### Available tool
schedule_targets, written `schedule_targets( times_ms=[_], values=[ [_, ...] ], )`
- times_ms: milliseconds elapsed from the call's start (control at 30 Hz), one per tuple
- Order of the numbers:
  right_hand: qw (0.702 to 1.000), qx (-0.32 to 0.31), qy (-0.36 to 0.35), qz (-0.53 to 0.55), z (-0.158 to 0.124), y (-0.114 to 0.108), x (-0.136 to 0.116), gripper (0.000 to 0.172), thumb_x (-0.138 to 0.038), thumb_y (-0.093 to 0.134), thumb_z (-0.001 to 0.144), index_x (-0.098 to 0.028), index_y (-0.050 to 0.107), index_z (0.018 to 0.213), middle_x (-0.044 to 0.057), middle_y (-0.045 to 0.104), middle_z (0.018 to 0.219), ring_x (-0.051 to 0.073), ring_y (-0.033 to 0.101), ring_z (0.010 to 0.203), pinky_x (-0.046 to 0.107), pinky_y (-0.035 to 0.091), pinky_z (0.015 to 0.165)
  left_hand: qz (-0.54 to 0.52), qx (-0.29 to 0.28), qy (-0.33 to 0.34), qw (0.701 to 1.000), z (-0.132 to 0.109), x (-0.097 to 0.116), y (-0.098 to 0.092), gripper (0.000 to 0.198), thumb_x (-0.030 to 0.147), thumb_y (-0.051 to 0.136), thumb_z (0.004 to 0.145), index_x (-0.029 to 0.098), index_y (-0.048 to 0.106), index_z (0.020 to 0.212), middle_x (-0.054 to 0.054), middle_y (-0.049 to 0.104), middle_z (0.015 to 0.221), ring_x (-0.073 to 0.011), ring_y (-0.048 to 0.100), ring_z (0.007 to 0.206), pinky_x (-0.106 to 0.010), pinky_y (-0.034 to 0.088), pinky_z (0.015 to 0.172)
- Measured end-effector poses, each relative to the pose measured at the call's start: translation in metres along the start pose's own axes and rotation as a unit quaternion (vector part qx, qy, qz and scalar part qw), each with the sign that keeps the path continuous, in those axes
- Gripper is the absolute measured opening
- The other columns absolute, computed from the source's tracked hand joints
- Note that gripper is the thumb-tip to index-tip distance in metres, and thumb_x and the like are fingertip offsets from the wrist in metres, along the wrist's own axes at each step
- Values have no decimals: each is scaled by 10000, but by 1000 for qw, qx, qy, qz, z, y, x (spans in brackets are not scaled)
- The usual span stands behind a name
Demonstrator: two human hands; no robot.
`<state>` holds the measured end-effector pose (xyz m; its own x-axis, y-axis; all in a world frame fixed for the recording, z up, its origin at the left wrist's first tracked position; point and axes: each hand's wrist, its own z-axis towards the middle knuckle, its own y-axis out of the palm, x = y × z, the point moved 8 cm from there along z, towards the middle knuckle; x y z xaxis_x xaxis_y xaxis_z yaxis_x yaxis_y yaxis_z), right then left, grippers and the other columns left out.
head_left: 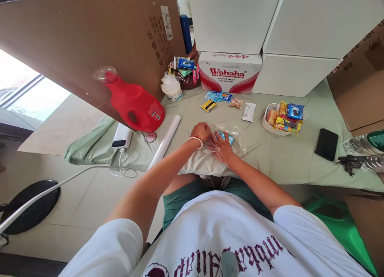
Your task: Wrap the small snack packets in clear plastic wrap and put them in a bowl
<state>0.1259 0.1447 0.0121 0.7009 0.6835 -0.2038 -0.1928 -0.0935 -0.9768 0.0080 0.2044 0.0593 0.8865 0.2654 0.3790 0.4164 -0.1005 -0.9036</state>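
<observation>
My left hand (pixel 201 131) is closed in a loose fist at the left edge of a clear plastic bag (pixel 237 145) lying on the green cloth in front of me. My right hand (pixel 222 146) lies flat on top of the bag, fingers pressed on it. Inside the bag shows a small blue snack packet (pixel 227 136). What the left fingers pinch is hidden.
A white roll (pixel 165 141), red detergent jug (pixel 133 103), power bank (pixel 121 136) and white cup (pixel 173 91) lie left. Loose snack packets (pixel 218 96), a bowl of snacks (pixel 285 117), a black phone (pixel 326 144), keys (pixel 349 162) and a Wahaha box (pixel 229 73) lie beyond.
</observation>
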Motion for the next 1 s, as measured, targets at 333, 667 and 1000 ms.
schedule_targets(
  times_ms=[333,667,1000],
  values=[
    [1000,25,-7,-11,0,8,2,532,-359,410,1064,-242,472,1579,123,443,1640,377,305,1550,719,43,1254,2,33,-7,999,-10,-8,-20,331,483,506,1021,192,663,1026,-84,732,1025,-224,665,965,-330,479,838],
    [1000,13,3,-15,-1,6,3,554,-363,428,1048,-268,455,1593,112,451,1635,370,302,1554,710,51,1261,26,-18,56,998,0,22,14,297,357,487,988,206,740,1023,-134,749,1104,-272,690,1046,-352,496,872],
    [999,28,-12,11,-6,3,1,532,-324,341,1080,-207,447,1588,96,406,1667,345,299,1550,692,12,1255,-3,21,-42,999,13,-86,-18,236,355,561,938,168,699,980,-84,733,914,-220,654,855,-328,516,791]
  ],
)
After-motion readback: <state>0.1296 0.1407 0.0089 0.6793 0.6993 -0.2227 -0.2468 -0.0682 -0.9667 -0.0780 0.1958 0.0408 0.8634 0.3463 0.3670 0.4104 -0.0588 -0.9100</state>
